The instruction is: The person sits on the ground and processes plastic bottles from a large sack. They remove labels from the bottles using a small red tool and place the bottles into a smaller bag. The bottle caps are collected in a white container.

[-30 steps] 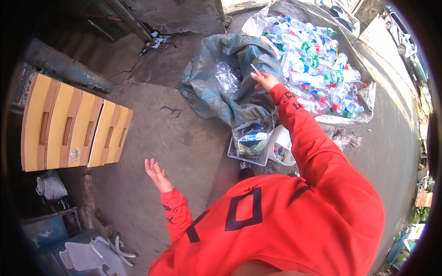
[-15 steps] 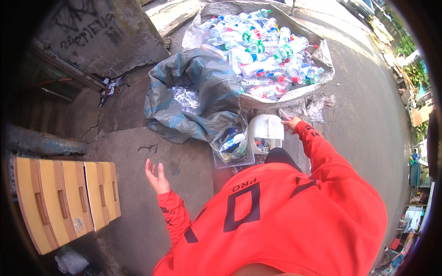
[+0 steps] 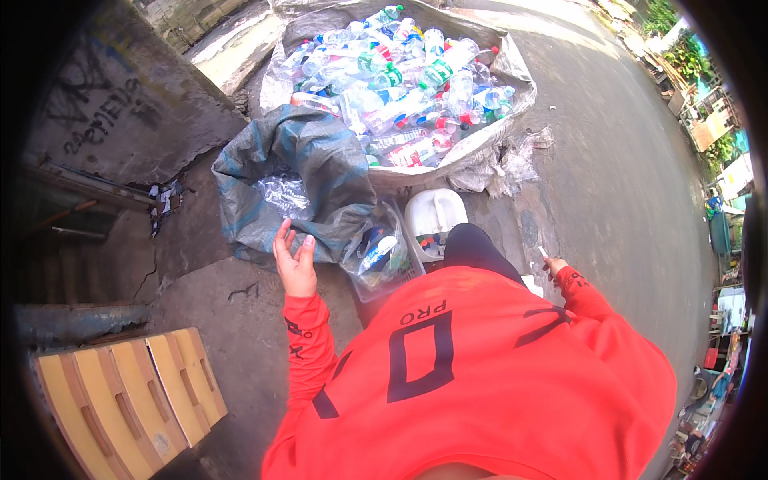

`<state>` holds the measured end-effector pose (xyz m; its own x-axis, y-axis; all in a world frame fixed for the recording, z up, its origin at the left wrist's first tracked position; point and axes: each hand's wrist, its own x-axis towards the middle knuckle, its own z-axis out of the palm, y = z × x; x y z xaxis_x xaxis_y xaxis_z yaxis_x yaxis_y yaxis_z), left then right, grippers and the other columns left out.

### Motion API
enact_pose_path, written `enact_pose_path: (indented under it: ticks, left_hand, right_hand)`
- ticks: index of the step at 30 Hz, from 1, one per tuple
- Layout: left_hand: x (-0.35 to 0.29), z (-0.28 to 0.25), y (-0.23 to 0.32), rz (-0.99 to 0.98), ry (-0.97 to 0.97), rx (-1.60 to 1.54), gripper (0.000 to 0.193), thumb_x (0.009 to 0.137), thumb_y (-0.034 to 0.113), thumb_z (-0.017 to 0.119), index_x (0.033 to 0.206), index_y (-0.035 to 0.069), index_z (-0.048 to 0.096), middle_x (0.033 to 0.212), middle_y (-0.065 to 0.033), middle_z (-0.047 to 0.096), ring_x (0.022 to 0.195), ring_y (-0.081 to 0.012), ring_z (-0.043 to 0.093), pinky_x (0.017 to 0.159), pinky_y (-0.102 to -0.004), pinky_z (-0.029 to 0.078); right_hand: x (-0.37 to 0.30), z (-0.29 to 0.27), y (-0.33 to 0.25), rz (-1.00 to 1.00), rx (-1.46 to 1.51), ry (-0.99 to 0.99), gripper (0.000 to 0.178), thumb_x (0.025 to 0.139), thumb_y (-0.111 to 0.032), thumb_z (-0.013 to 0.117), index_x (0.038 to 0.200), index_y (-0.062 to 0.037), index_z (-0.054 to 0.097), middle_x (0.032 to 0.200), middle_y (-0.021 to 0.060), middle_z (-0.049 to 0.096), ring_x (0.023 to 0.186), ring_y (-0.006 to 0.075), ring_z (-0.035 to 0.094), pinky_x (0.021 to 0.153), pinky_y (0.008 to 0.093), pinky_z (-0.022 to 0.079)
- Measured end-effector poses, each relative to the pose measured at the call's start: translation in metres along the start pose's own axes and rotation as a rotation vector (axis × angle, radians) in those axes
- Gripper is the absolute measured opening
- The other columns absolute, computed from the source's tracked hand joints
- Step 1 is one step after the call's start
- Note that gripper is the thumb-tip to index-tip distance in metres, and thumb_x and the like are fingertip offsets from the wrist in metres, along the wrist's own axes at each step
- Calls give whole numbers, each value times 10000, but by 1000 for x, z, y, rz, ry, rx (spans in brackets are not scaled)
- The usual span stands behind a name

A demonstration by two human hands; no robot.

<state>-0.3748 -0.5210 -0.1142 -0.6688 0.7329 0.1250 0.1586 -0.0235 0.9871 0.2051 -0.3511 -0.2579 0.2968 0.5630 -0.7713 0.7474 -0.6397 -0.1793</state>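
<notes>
My left hand [image 3: 296,268] is raised with its fingers apart and nothing in it. It is nearest to the grey-blue woven sack [image 3: 336,152], whose open mouth shows crumpled clear plastic [image 3: 286,194]. At my right side, my right hand [image 3: 554,267] is closed on a small, thin, pale object [image 3: 542,252], too small to name. A white plastic container [image 3: 436,210] with a cut-out opening stands before my knee, small coloured pieces inside. Left of it is a clear plastic bag [image 3: 389,268] with a blue-labelled bottle [image 3: 378,254], set in a pale crate [image 3: 414,268].
A large whitish sack [image 3: 520,80] heaped with clear plastic bottles [image 3: 400,96] lies beyond. Yellow-brown wooden panels [image 3: 132,392] stand at the lower left, a graffitied concrete wall [image 3: 104,104] at the upper left. Assorted clutter [image 3: 724,320] lines the right edge.
My right hand has drawn back from beside the white container to my right side. My left hand has risen toward the grey-blue sack. The view has shifted a little.
</notes>
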Motion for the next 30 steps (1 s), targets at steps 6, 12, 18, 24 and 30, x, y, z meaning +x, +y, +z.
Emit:
enact_pose_path:
  ticks: [6,12,18,24,30]
  left_hand:
    - [-2,59,-7,-75,-41,18,513,793,161,638,1247,65,420,1248,-87,388,1126,-227,410,868,-343,406]
    - [4,157,-66,-171,41,-77,508,787,112,625,1246,51,418,1243,-89,383,1121,-224,416,863,-329,428]
    - [-1,247,-139,-227,-49,-4,519,781,159,634,1246,78,418,1247,-88,391,1130,-241,422,884,-361,407]
    - [1,286,-176,-129,-75,37,528,773,157,636,1248,84,418,1240,-77,408,1127,-228,424,875,-360,406]
    - [-23,319,-177,-20,-128,13,543,794,168,611,1270,34,386,1263,-115,405,1111,-240,440,918,-373,384]
  right_hand:
    - [32,-29,-187,-770,-91,205,373,863,-339,502,1071,-37,564,911,170,627,891,288,595,795,380,433]
    - [72,-56,-397,-843,-244,411,563,681,-466,665,1041,-40,592,976,174,620,934,296,592,809,377,452]
    - [173,-18,-491,-440,188,380,1019,513,-666,691,1229,15,443,1200,218,503,1122,301,497,925,365,398]
    - [234,-2,-496,-420,457,175,935,509,-621,729,1153,15,493,1077,185,566,888,279,585,767,377,462]
    - [168,-16,-408,-752,1071,-497,758,665,-470,701,1227,-59,400,735,79,565,347,135,384,350,311,351]
